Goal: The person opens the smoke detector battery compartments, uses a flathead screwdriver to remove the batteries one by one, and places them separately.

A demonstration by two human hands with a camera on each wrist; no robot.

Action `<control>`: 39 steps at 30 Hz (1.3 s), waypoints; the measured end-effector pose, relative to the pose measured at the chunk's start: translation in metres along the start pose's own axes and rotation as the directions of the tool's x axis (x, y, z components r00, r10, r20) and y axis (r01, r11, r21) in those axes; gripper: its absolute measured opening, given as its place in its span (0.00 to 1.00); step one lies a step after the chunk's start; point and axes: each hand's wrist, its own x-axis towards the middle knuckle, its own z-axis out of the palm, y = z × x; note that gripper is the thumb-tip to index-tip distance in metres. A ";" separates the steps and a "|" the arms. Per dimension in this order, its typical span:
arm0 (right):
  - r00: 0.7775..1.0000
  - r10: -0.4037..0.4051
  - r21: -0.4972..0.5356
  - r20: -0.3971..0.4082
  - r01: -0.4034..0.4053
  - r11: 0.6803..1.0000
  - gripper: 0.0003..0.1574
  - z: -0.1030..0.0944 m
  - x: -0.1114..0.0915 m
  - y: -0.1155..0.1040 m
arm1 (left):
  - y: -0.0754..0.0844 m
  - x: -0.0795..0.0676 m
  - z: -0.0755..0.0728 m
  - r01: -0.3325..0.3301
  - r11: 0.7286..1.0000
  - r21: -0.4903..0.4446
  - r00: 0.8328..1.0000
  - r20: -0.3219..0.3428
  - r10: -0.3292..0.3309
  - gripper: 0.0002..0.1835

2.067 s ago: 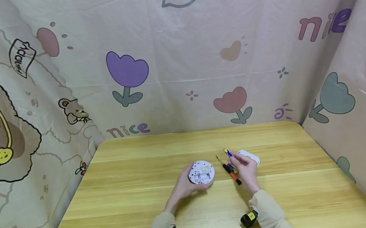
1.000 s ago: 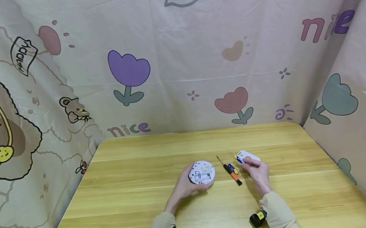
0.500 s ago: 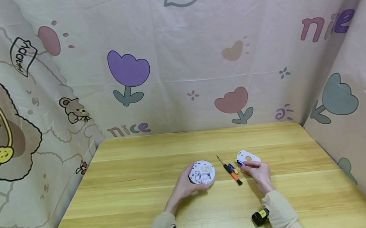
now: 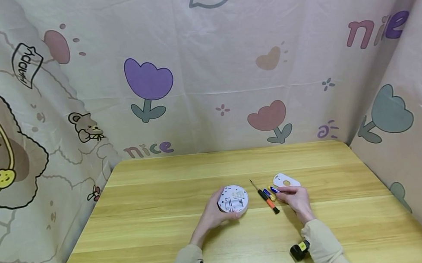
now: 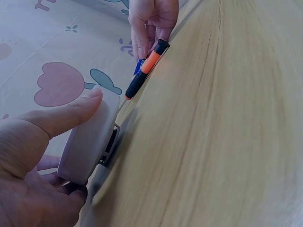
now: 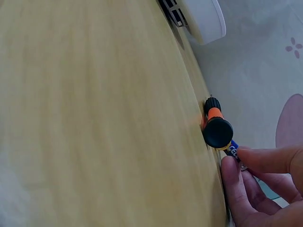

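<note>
My left hand grips a round white device, which looks like a smoke alarm, by its edge. Its back faces up in the head view, showing a battery compartment. In the left wrist view the thumb lies along the device's white side, and dark slots show underneath. My right hand pinches a blue and yellow battery between thumb and fingers, low over the table. A second blue and yellow battery lies just left of it, against a screwdriver with a black and orange handle.
Behind my right hand lies a flat white plate with a round hole. The wooden table ends at a printed cloth hanging behind it. Black wrist cameras hang by both sleeves.
My right hand first moved right and down with the battery to the white plate, then slightly left, beside the second battery. The left hand and the device have stayed in place.
</note>
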 end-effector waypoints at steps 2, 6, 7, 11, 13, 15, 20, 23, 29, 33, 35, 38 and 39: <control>0.999 -0.034 -0.030 0.012 0.034 0.999 0.18 0.001 0.000 -0.001 | 0.000 0.000 0.000 -0.002 1.000 -0.004 1.000 0.000 0.002 0.58; 0.997 -0.075 -0.052 0.036 0.077 0.996 0.17 0.004 0.000 -0.002 | 0.001 0.000 0.000 -0.003 1.000 -0.010 1.000 -0.001 0.003 0.57; 0.996 -0.077 -0.055 0.037 0.079 0.995 0.17 0.004 0.000 -0.002 | 0.001 0.000 0.000 -0.002 1.000 -0.012 1.000 -0.001 0.002 0.57; 0.996 -0.084 -0.081 0.033 0.086 0.993 0.15 0.005 0.001 -0.001 | 0.000 0.000 0.000 -0.001 1.000 -0.010 1.000 0.000 0.001 0.57; 0.996 -0.089 -0.106 0.029 0.092 0.990 0.15 0.005 0.002 -0.001 | 0.000 0.000 0.000 -0.004 1.000 -0.007 1.000 -0.001 0.004 0.57; 0.995 -0.096 -0.129 0.027 0.099 0.987 0.15 0.005 0.003 -0.001 | 0.000 0.000 0.000 -0.004 1.000 -0.004 1.000 -0.002 0.004 0.57; 0.995 -0.101 -0.163 0.022 0.103 0.981 0.15 0.005 0.002 -0.001 | -0.001 -0.001 0.000 -0.009 1.000 -0.007 1.000 -0.003 0.009 0.57; 0.994 -0.105 -0.183 0.017 0.106 0.977 0.15 0.005 0.002 0.000 | 0.000 -0.001 0.000 -0.009 1.000 -0.003 1.000 -0.002 0.009 0.57; 0.994 -0.110 -0.201 0.013 0.110 0.973 0.15 0.005 0.003 0.000 | 0.000 0.000 0.000 -0.009 1.000 0.007 1.000 -0.001 0.009 0.57; 0.994 -0.105 -0.213 0.008 0.104 0.971 0.15 0.004 0.003 0.000 | 0.000 0.000 0.000 0.000 1.000 0.014 1.000 -0.002 0.000 0.58; 0.995 -0.103 -0.216 0.012 0.103 0.971 0.15 0.004 0.002 -0.001 | 0.000 0.000 0.000 0.004 1.000 0.011 1.000 -0.001 -0.004 0.58; 0.995 -0.103 -0.222 0.016 0.104 0.969 0.15 0.004 0.003 -0.001 | 0.000 0.000 0.000 0.006 1.000 0.011 1.000 0.000 -0.006 0.58; 0.994 -0.106 -0.226 0.017 0.107 0.968 0.14 0.004 0.003 0.000 | 0.000 0.000 0.000 0.006 1.000 0.009 1.000 0.001 -0.006 0.58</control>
